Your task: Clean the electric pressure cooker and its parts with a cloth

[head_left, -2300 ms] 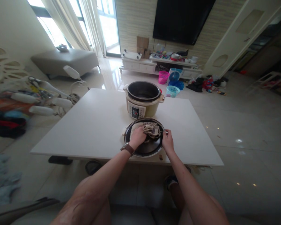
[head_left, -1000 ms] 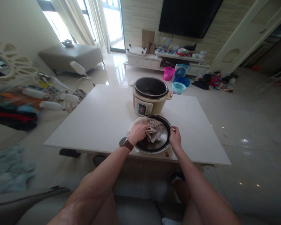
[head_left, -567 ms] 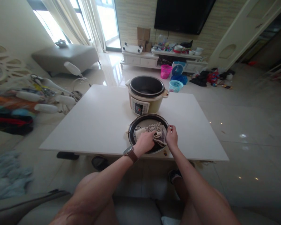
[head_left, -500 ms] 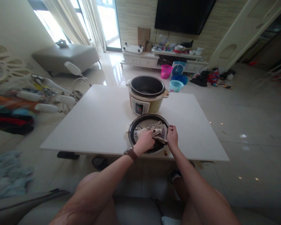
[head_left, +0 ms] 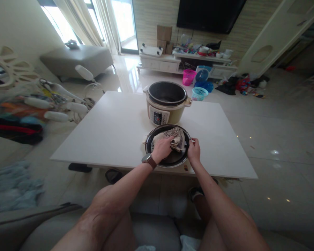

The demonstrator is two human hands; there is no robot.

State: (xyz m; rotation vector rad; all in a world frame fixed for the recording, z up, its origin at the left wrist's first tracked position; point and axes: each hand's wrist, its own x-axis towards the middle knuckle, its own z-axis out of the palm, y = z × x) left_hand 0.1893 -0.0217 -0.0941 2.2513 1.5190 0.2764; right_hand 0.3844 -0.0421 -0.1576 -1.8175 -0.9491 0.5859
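Note:
A round dark cooker lid (head_left: 174,159) lies upside down on the white table (head_left: 115,129), near its front edge. My left hand (head_left: 161,149), with a watch on the wrist, is closed on a patterned beige cloth (head_left: 176,136) and presses it into the lid. At the lid's right rim my right hand (head_left: 194,150) grips the edge. Just behind the lid stands an open beige pressure cooker (head_left: 167,104) with a dark inner pot and a front control panel.
A small brown speck (head_left: 185,169) lies on the table by the lid. Left of the table is a rack with colourful clutter (head_left: 28,111). On the floor beyond are pink (head_left: 188,76) and teal (head_left: 200,93) baskets, a TV cabinet and a grey bench.
My left hand has rubbed the cloth around inside the lid, from the far side toward the near side and back to the middle. My right hand has kept hold of the rim.

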